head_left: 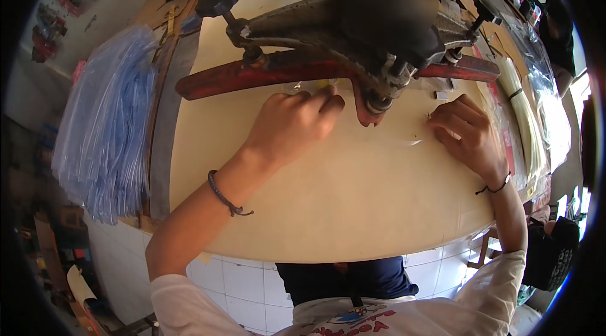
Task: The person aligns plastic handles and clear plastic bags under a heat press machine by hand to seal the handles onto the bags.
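My left hand (pixel 300 120) is at the near side of a red bar (pixel 278 69) under a dark metal machine head (pixel 379 20). Its fingers are curled together, and what they hold, if anything, is hidden. Clear plastic and a small yellow patch show just beyond its fingertips. To the right, my right hand (pixel 464 131) rests with bent fingers on the cream work surface (pixel 328 203), near the clear plastic's edge. Whether it grips anything cannot be made out.
A thick stack of clear bluish plastic sheets (pixel 110 127) lies at the left. Pale strips bound by a band (pixel 521 108) and more plastic lie at the right. Black knobs (pixel 218 0) stick up from the machine. A dark bag (pixel 549 254) sits at lower right.
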The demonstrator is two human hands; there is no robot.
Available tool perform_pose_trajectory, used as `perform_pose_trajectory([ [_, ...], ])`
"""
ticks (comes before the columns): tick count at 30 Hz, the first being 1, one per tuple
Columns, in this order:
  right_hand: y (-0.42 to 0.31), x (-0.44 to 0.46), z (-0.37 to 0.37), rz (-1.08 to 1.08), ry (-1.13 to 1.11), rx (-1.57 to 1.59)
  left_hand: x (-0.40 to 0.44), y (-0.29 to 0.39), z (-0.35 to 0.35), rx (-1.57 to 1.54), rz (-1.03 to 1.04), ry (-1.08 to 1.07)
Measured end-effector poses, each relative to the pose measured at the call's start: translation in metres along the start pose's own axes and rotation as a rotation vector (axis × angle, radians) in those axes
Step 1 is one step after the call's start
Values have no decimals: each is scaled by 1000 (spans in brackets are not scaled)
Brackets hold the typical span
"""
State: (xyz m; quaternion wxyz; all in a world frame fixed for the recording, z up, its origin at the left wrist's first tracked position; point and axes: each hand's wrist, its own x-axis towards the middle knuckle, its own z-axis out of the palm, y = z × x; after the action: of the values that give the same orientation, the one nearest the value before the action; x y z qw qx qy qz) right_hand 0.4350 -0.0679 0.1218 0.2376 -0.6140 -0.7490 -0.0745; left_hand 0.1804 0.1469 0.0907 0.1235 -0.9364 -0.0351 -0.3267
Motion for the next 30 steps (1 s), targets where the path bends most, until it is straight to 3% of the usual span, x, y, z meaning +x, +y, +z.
perform_pose_trajectory([
  [30,0,1,-3,23,-26,29,3,-1,1,26,10,-17],
])
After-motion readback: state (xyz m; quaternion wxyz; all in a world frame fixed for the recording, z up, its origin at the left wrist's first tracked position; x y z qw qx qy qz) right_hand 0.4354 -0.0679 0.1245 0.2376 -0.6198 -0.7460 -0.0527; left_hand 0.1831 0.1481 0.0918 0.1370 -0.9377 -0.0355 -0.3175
